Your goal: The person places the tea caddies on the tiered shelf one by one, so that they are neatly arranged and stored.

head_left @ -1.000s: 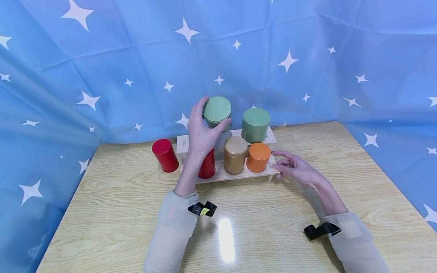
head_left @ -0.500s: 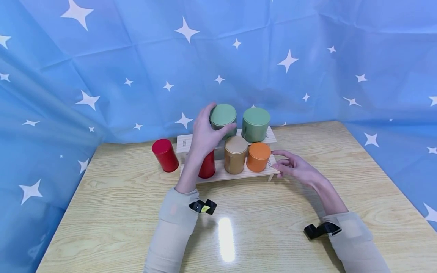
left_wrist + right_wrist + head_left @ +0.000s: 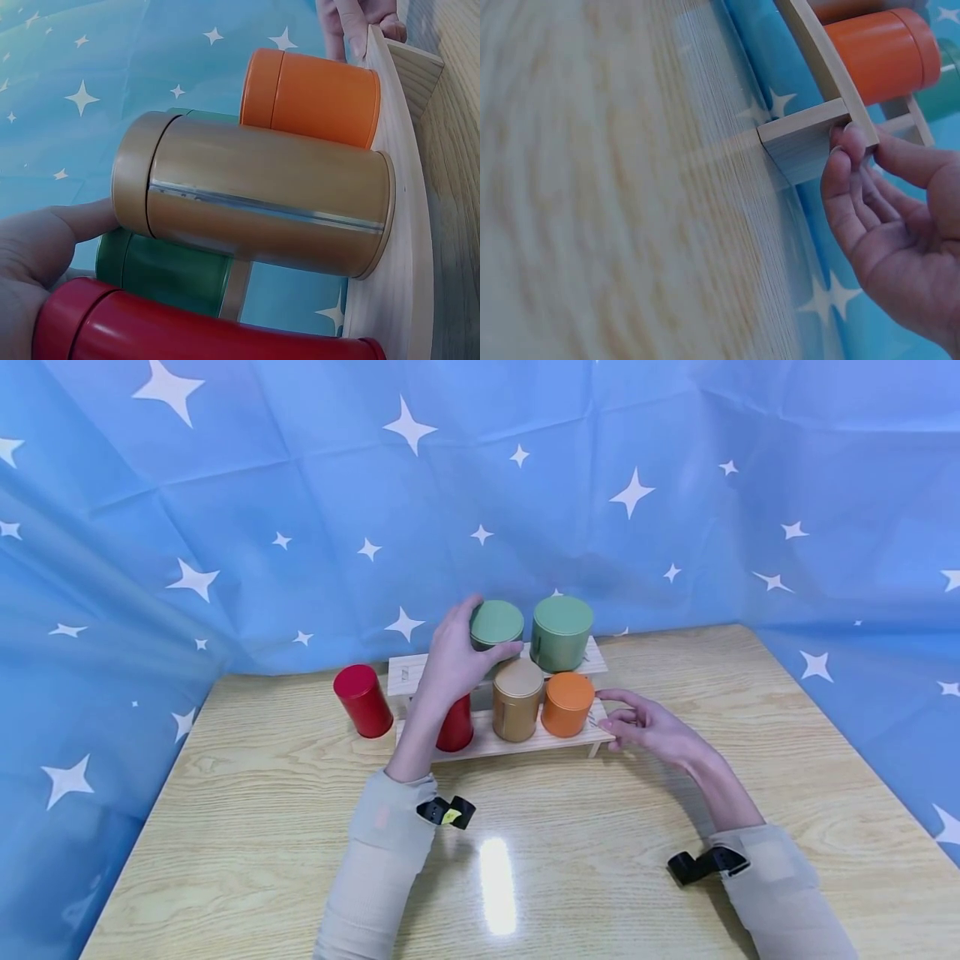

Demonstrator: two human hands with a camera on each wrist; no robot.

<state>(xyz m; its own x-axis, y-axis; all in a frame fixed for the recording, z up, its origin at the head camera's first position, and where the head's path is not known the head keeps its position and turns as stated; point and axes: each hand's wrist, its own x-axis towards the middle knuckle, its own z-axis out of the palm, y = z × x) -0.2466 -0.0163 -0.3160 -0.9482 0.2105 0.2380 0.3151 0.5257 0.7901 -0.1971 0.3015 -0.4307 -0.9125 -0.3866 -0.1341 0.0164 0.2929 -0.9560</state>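
Note:
My left hand (image 3: 450, 660) grips a green lidded tin (image 3: 497, 622) at the upper step of a two-step wooden shelf (image 3: 405, 673). Behind the gold tin in the left wrist view, that green tin (image 3: 169, 274) is partly hidden, so contact with the plank cannot be seen. A second green tin (image 3: 562, 635) stands to its right. On the lower step are a red tin (image 3: 456, 727), partly behind my left wrist, a gold tin (image 3: 517, 702) and an orange tin (image 3: 568, 705). My right hand (image 3: 907, 217) pinches the lower plank's right end between thumb and fingers.
Another red tin (image 3: 363, 702) stands on the wooden table (image 3: 262, 827), just left of the shelf. A blue cloth with white stars (image 3: 480, 460) hangs close behind the shelf and along the left side.
My left hand has brought the green tin down and to the right, towards the other green tin on the upper step. My right hand stays at the shelf's end.

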